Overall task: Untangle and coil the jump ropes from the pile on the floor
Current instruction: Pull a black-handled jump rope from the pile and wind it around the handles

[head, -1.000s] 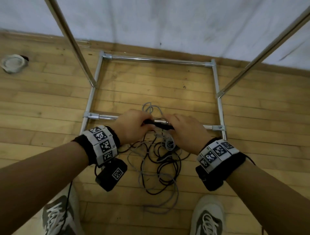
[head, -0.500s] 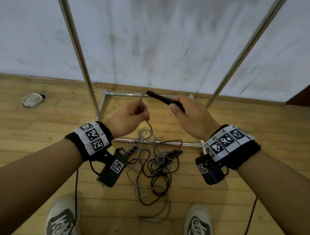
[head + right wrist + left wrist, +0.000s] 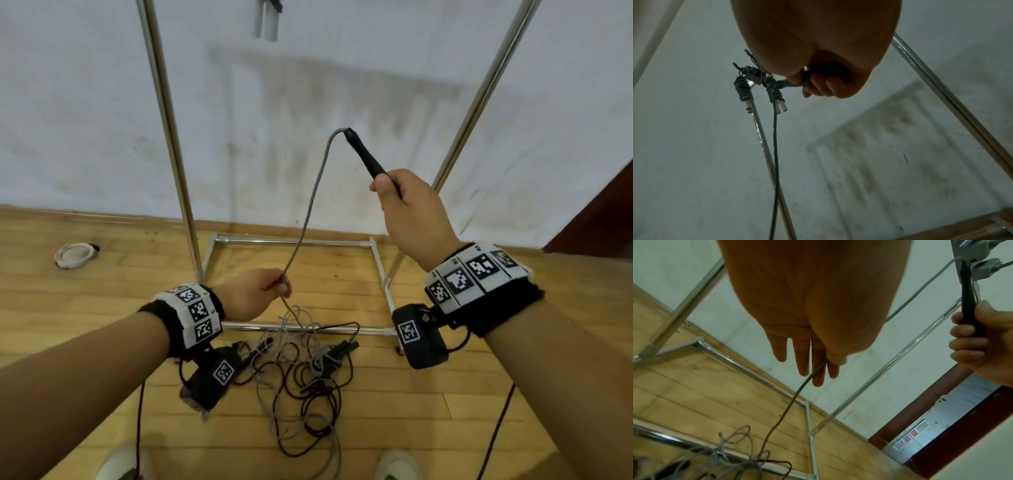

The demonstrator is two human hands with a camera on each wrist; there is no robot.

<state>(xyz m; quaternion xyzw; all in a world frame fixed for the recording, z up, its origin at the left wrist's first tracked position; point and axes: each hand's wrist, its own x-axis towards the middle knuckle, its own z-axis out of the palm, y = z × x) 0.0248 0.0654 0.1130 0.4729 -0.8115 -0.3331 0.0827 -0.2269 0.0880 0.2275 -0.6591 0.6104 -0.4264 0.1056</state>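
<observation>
Black wristbands [image 3: 507, 301] with checkered markers, black wrist cameras [image 3: 419, 337].

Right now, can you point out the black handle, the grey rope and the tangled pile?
black handle [image 3: 363, 156], head view, middle of its shaft above the right hand [image 3: 412, 212].
grey rope [image 3: 313, 202], head view, taut stretch above the left hand [image 3: 255, 291].
tangled pile [image 3: 305, 373], head view, centre loops.

No words, brands or numbers can be read. Black-and-white square code markers sit on the left wristband [image 3: 198, 313], the right wristband [image 3: 474, 274] and both wrist camera housings [image 3: 409, 331]. In the left wrist view, small red and white wall signs [image 3: 909, 436] at four o'clock are too blurred to read
</observation>
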